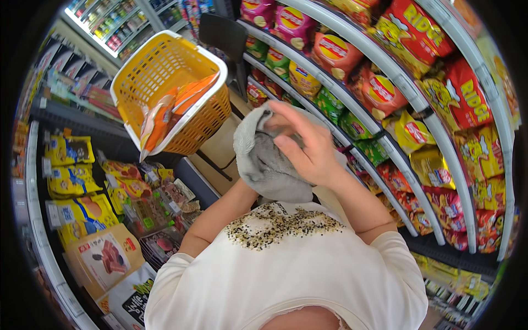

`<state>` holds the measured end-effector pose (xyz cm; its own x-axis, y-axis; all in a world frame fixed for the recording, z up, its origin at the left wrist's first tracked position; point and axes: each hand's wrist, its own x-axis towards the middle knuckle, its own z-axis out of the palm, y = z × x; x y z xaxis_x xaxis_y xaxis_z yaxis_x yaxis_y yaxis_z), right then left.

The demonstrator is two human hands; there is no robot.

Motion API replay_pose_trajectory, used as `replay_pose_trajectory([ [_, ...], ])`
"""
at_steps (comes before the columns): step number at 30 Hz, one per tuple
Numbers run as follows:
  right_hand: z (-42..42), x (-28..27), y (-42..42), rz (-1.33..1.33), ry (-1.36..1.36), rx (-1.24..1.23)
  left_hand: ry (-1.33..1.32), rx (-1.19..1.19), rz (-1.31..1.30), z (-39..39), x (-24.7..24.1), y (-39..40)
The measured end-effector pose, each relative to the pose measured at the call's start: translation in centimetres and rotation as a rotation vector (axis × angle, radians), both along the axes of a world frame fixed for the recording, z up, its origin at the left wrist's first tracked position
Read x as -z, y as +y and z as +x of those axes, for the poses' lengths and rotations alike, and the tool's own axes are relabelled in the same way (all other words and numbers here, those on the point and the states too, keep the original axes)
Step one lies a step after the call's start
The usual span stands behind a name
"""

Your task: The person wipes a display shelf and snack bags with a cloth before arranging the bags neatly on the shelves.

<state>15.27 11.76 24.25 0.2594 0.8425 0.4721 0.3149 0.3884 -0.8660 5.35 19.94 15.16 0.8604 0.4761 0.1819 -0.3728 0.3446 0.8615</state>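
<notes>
A grey towel-like cloth point(264, 165) is bunched up in front of my chest, with a fold gaping at its upper left. My right hand point(311, 148) is over its right side, thumb and forefinger apart, slightly blurred by motion. No cloth shows between those two fingers; whether the other fingertips touch it is unclear. The left forearm runs up beneath the cloth. My left hand is hidden there, and the cloth is held up from that side.
A yellow plastic basket point(222, 103) with a white rim holds orange packets point(181, 103), up and left. A dark chair point(225, 35) stands behind it. Shelves of chip bags point(377, 93) curve along my right. Packaged snacks point(82, 206) fill a low shelf on my left.
</notes>
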Motion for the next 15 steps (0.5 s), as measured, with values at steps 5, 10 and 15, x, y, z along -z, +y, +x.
replay_pose_trajectory([
  [5, -1.7, 1.9, 0.1, 0.027, -0.793, 0.394, -0.237, 0.136, -0.371, -0.7, 1.3, 0.3],
  [10, -2.5, 5.5, 1.0, -0.055, -0.228, 0.327, -0.134, 0.011, -0.299, -1.6, 0.6, -0.4],
  [15, -1.5, 4.8, 3.0, -0.045, 0.309, 0.266, 0.179, -0.369, 0.259, -1.1, 0.1, -3.0],
])
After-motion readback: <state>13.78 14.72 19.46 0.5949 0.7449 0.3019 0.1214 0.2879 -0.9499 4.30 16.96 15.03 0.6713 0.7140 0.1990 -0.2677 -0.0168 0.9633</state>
